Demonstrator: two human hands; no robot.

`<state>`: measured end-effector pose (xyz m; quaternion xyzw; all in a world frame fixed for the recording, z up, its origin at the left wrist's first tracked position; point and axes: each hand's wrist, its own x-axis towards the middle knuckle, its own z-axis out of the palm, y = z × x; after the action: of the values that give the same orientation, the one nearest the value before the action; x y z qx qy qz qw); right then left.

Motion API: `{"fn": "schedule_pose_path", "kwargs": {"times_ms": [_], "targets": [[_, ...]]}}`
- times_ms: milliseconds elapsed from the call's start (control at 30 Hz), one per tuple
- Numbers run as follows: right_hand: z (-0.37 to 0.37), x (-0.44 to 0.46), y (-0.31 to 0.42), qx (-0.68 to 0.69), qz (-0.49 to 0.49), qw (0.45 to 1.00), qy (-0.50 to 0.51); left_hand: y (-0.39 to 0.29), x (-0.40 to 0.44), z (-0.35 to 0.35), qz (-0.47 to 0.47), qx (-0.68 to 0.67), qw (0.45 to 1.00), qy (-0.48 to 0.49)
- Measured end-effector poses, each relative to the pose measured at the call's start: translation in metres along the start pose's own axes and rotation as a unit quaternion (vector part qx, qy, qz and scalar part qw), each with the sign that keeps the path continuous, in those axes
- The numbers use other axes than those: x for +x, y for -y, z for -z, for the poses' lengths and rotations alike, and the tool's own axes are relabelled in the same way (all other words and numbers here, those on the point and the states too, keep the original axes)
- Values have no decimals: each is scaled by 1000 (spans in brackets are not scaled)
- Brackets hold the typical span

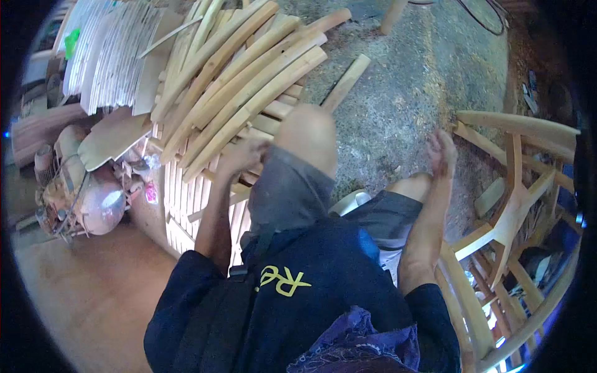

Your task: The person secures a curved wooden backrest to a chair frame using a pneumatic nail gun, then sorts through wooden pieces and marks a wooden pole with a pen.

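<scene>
My left hand point(245, 156) is beside my left knee, low over a stack of pale wooden slats. Its fingertips are partly hidden at the knee, and I cannot tell whether they grip a slat. Curved wooden pieces point(249, 87) lie side by side on top of that stack, just beyond the hand. On the other side, my right hand point(441, 151) is raised over the floor with loosely bent fingers and nothing visible in it. Close to its right is the end of a wooden chair frame point(516, 180), with curved rails and a branching back piece.
A dusty machine with a rounded metal tank point(102, 208) stands at the left. Behind it are stacked thin boards point(124, 56). A loose wooden strip point(346, 82) lies on the stained concrete floor point(398, 93). More wooden frame parts fill the lower right.
</scene>
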<state>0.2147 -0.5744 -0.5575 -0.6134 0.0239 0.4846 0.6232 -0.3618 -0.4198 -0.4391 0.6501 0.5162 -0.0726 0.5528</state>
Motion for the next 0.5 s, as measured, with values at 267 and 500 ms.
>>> {"fn": "schedule_pose_path", "kwargs": {"times_ms": [267,500], "targets": [[-104,-55,-99,-201,-111,951,207,75,6,-135,-85,-8,984,-156],[-129,-63,-131,-517,5,828,215,56,-21,-167,-29,58,992,-106]]}}
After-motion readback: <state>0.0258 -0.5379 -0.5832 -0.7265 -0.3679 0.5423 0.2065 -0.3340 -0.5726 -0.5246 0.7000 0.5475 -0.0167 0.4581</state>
